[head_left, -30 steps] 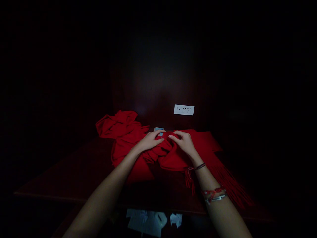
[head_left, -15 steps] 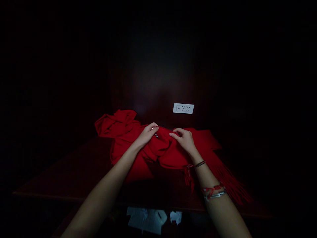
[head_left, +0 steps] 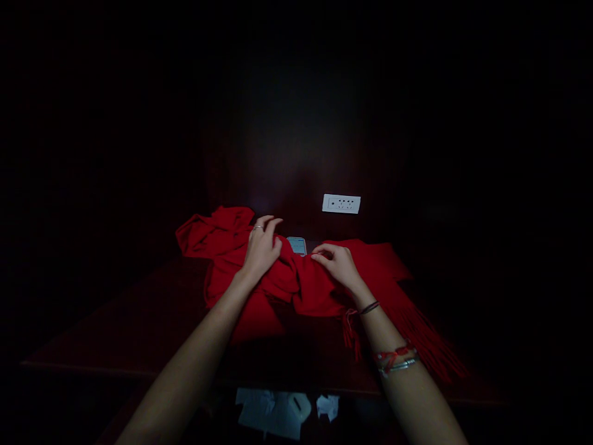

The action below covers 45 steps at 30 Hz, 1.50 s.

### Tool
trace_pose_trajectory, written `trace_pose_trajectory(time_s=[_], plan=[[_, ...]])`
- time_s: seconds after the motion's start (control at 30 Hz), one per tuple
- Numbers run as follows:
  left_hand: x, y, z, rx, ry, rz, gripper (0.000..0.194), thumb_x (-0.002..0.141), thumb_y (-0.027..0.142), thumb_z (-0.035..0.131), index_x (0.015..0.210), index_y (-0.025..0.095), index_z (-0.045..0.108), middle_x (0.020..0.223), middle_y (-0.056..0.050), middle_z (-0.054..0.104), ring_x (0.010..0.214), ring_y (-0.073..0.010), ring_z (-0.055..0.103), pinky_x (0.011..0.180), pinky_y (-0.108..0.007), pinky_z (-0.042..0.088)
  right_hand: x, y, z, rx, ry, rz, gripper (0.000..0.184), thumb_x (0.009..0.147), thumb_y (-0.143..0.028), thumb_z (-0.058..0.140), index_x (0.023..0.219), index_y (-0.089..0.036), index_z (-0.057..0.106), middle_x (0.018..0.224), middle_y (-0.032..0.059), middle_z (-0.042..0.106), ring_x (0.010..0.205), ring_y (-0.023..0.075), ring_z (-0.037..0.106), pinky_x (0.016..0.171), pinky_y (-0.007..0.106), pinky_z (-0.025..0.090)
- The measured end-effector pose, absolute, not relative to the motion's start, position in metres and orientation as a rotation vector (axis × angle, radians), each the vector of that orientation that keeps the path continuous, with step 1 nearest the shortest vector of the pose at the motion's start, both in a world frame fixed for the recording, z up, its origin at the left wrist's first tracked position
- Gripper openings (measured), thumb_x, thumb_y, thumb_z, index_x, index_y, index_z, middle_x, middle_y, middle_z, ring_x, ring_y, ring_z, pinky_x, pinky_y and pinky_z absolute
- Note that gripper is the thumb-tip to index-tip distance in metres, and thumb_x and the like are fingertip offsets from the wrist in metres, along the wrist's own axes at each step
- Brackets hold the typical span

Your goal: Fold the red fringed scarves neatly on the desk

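A rumpled red scarf [head_left: 319, 287] with fringed ends lies across the dark table. Over its left-middle folds is my left hand [head_left: 263, 247], a ring on one finger, its fingers apart and holding nothing. My right hand [head_left: 337, 262] pinches the scarf's upper edge between thumb and fingers, a little right of centre. Between the two hands, behind the cloth, shows a small pale rectangle with a light rim [head_left: 296, 245], looking like a phone with a lit screen. Its lower part is hidden by the scarf.
A white wall socket [head_left: 341, 203] is on the dark panel behind the table. The table's front edge [head_left: 185, 378] runs below the scarf. Underneath, papers [head_left: 266, 413] and a crumpled white piece [head_left: 328, 407] lie lower down. Surroundings are very dark.
My left hand has let go of the scarf's edge and moved left and up, fingers spreading. The pale rectangle has come into view. My right hand has shifted slightly left and closed on the cloth.
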<state>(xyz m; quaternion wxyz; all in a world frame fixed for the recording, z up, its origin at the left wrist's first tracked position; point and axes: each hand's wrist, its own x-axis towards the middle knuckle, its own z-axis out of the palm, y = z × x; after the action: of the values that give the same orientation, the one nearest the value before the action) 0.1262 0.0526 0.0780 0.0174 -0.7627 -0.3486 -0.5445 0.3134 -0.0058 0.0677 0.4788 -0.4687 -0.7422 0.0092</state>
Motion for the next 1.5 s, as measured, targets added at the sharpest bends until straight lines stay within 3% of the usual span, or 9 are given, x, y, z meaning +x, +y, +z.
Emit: trace_pose_trajectory(time_s=[0.07,0.2,0.37,0.57,0.7,0.97,1.1,1.27,1.5], plan=[[0.139,0.039,0.076,-2.653,-0.81,-1.472,0.034,0.074,0.017,0.041,0.108,0.019,0.046,0.116,-0.007,0.043,0.107,-0.0177,0.04,0.09,-0.03,0.029,0.312,-0.008,0.069,-1.102,-1.808,0.007,0.015,0.07,-0.026,0.053,0.074,-0.016,0.062,0.074,0.0036,0.064,0.067,0.0131,0.056,0.062,0.023,0.04],[0.155,0.031,0.067,-3.025,-0.716,-1.164,0.031,0.076,0.031,0.044,0.103,0.018,0.051,0.096,-0.005,0.058,0.086,-0.0174,0.052,0.077,-0.026,0.038,0.313,-0.008,0.07,-1.052,-1.742,-0.038,0.016,0.071,-0.028,0.052,0.076,-0.016,0.062,0.076,0.0038,0.064,0.069,0.0137,0.056,0.064,0.023,0.041],[0.151,0.039,0.066,-3.029,-0.817,-1.321,0.025,0.079,0.029,0.037,0.078,0.017,0.059,0.074,0.0,0.059,0.071,-0.0135,0.053,0.067,-0.021,0.038,0.318,-0.005,0.068,-1.065,-1.683,0.024,0.017,0.069,-0.029,0.054,0.075,-0.016,0.062,0.073,0.0039,0.064,0.066,0.0139,0.057,0.062,0.024,0.042],[0.15,0.036,0.067,-2.965,-0.957,-1.409,0.032,0.074,0.039,0.045,0.095,0.017,0.056,0.061,0.003,0.052,0.056,-0.01,0.046,0.051,-0.018,0.033,0.316,-0.003,0.067,-1.049,-1.704,0.099,0.017,0.067,-0.03,0.056,0.075,-0.015,0.062,0.071,0.0037,0.063,0.065,0.0137,0.057,0.06,0.023,0.042],[0.153,0.037,0.064,-2.984,-1.01,-1.291,0.024,0.073,0.033,0.046,0.081,0.017,0.062,0.047,0.006,0.038,0.045,-0.0076,0.037,0.044,-0.018,0.025,0.315,-0.004,0.067,-1.049,-1.699,0.102,0.018,0.066,-0.03,0.057,0.075,-0.015,0.062,0.07,0.0038,0.062,0.064,0.0132,0.056,0.06,0.023,0.042],[0.141,0.052,0.073,-2.554,-1.088,-1.847,0.008,0.065,0.019,0.045,0.059,0.015,0.05,0.068,0.0,0.049,0.069,-0.0122,0.047,0.066,-0.023,0.037,0.319,-0.004,0.064,-1.238,-1.87,0.262,0.023,0.064,-0.031,0.059,0.075,-0.012,0.062,0.058,0.0008,0.057,0.051,0.0091,0.046,0.049,0.02,0.035],[0.142,0.055,0.07,-2.803,-0.962,-1.977,0.002,0.061,0.015,0.046,0.062,0.016,0.044,0.086,-0.003,0.055,0.083,-0.0143,0.051,0.076,-0.027,0.038,0.32,-0.002,0.062,-1.24,-1.903,0.242,0.019,0.07,-0.03,0.051,0.073,-0.013,0.06,0.058,-0.0007,0.054,0.051,0.0088,0.044,0.048,0.02,0.032],[0.147,0.048,0.068,-3.154,-0.779,-1.852,0.028,0.061,0.008,0.04,0.086,0.016,0.047,0.087,-0.002,0.056,0.08,-0.0122,0.053,0.074,-0.024,0.04,0.319,-0.001,0.065,-1.163,-1.762,0.086,0.019,0.075,-0.029,0.043,0.078,-0.015,0.055,0.07,0.0008,0.056,0.064,0.0113,0.049,0.06,0.021,0.036],[0.145,0.039,0.074,-2.945,-0.958,-1.549,0.018,0.073,0.029,0.046,0.075,0.017,0.059,0.079,-0.001,0.061,0.077,-0.0152,0.055,0.074,-0.024,0.038,0.319,-0.002,0.065,-1.187,-1.838,0.135,0.025,0.069,-0.038,0.053,0.071,-0.014,0.059,0.064,-0.0002,0.055,0.059,0.0112,0.046,0.055,0.021,0.033]])
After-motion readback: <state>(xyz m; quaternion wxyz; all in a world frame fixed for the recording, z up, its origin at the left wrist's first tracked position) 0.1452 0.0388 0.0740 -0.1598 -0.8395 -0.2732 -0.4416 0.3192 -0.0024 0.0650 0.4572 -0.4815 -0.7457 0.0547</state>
